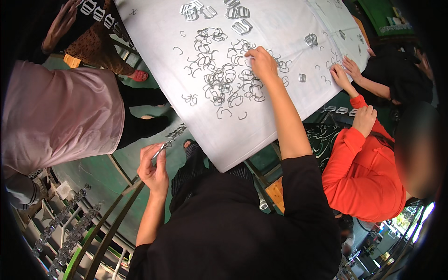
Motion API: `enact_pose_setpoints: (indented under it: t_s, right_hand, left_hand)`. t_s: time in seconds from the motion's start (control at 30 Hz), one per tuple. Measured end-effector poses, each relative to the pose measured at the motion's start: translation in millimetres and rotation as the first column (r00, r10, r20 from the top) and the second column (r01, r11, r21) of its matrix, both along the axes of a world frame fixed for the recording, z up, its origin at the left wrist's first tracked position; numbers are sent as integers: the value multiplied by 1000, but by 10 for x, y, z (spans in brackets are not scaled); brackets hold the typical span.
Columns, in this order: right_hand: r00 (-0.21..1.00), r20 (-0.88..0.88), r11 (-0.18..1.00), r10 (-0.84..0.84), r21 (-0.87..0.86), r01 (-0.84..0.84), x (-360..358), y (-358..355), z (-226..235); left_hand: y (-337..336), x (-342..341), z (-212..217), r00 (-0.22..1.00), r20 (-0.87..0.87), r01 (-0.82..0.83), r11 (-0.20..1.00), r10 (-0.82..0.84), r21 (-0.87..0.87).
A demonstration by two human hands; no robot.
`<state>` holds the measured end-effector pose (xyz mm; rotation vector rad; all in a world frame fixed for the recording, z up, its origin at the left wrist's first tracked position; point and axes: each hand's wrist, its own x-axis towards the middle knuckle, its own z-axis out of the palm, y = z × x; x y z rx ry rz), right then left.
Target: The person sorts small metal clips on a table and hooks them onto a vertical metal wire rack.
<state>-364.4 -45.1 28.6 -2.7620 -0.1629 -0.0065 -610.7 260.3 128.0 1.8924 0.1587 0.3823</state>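
Note:
Away from the table's near left edge, my left hand [154, 170] is closed around the end of a thin metal strip [173, 136]. Small dark pieces sit along its far part, too fine to make out. Over the white-covered table [228, 144], my right hand [264, 64] reaches into a loose pile of C-shaped wire pieces [219, 84]. Its fingertips are drawn together at the pile's right side; whatever they pinch is hidden. A few wire pieces lie apart toward the near edge.
Flat silver slotted buckles [241, 26] are grouped at the table's far side. A person in a red top [364, 177] and another in black sleeves work at the right. Someone in a pink top [65, 112] stands at the left. Metal rails [109, 228] run at the lower left.

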Motion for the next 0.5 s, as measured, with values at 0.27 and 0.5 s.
enact_pose_setpoints:
  t_s: [0.27,0.5]
  right_hand:
    - [970,-108,974,217,84,-209,360,82,-17]
    - [919,-268,903,290,-240,-355,413,67,-27]
  left_hand:
    - [14,-7,5,1000,-1,-8,1000,8,14]
    - [32,-42,-13,1000,11,26,999,-26,28]
